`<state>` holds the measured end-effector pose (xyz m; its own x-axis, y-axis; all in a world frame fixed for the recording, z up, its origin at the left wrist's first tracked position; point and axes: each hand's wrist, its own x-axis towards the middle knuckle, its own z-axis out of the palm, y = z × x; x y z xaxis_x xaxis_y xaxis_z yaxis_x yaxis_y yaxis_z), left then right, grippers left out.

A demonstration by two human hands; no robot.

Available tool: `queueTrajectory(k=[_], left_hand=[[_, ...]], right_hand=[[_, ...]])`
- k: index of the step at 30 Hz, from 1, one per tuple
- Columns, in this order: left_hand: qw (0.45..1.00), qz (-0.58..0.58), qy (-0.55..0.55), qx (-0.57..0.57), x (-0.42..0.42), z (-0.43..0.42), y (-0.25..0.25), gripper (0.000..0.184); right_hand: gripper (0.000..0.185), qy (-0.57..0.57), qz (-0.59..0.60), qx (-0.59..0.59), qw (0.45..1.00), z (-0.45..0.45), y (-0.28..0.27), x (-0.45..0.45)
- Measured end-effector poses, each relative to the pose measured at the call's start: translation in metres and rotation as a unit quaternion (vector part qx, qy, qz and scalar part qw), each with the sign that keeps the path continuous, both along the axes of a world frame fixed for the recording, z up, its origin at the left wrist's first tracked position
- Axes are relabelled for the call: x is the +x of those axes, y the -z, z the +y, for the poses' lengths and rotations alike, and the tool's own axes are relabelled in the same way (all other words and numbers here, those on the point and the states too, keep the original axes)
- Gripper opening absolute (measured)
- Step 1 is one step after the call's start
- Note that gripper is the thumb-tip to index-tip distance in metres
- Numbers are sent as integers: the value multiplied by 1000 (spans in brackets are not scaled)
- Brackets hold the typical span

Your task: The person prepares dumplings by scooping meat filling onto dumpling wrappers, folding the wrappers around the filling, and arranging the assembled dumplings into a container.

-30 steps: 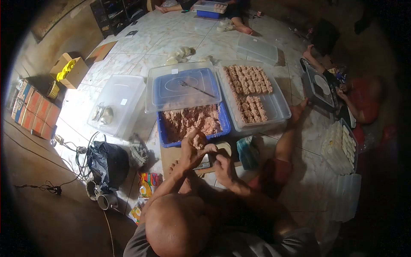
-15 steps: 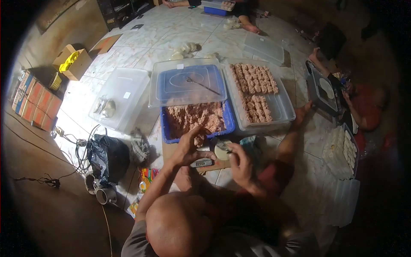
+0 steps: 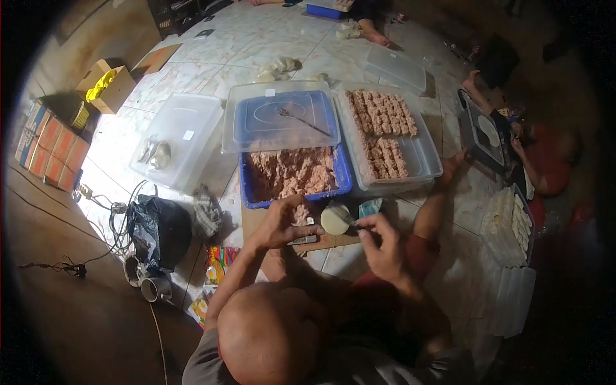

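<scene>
My left hand [image 3: 280, 223] curls around a small lump of pinkish minced meat [image 3: 301, 214], just in front of the blue tub [image 3: 256, 204]. The tub is partly filled with minced meat mixture [image 3: 289, 173]. In my right hand [image 3: 382, 247] is a thin metal utensil [image 3: 351, 221]; its exact kind is unclear. Its tip lies against the right edge of a pale round disc [image 3: 333, 221]. Beneath my left hand a small scale with a labelled front [image 3: 305, 240] is partly hidden, on a brown board [image 3: 340, 242].
A clear lid [image 3: 256, 115] bearing a fork [image 3: 305, 122] covers the tub's far half. To its right, a clear container [image 3: 423, 168] holds rows of meat portions. A black plastic bag [image 3: 157, 231], cloth [image 3: 206, 215] and mug [image 3: 156, 290] sit left. Another person [image 3: 552, 160] sits at right.
My right hand has moved right and slightly down with the utensil, uncovering more of the pale disc. My left hand, still around the meat, has shifted only slightly.
</scene>
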<state>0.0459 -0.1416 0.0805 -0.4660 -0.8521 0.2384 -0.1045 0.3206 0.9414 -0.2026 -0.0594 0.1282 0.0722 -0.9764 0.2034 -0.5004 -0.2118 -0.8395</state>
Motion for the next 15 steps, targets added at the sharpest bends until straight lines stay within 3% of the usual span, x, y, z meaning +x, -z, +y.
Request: queueTrajectory(k=[3,4,7,9,11,13,14,15], left_hand=[[997,-59,-33,-41,-7,-4,17,39],[977,-173,-78,-98,-13,-2,11,38],[978,-136,-106,-118,-19,0,24,40],[979,-161,-108,-65,-19,0,27,41],[977,-186,-105,-7,-16,4,21,43],[997,-5,71,23,-6,4,9,49],[985,2,59,161,-3,11,8,54],[985,2,62,158,-4,16,8,54]], right_hand=[[12,-34,6,-45,998,-1,8,22],[12,-34,19,-37,999,-2,12,25],[9,-12,15,-56,998,-7,21,37],[8,11,-4,-82,997,-13,21,45],[11,71,-94,-15,993,-23,12,49],[15,49,-71,-63,994,-49,73,36],[17,51,-214,76,973,-60,103,31],[20,50,-349,210,912,-72,136,26]])
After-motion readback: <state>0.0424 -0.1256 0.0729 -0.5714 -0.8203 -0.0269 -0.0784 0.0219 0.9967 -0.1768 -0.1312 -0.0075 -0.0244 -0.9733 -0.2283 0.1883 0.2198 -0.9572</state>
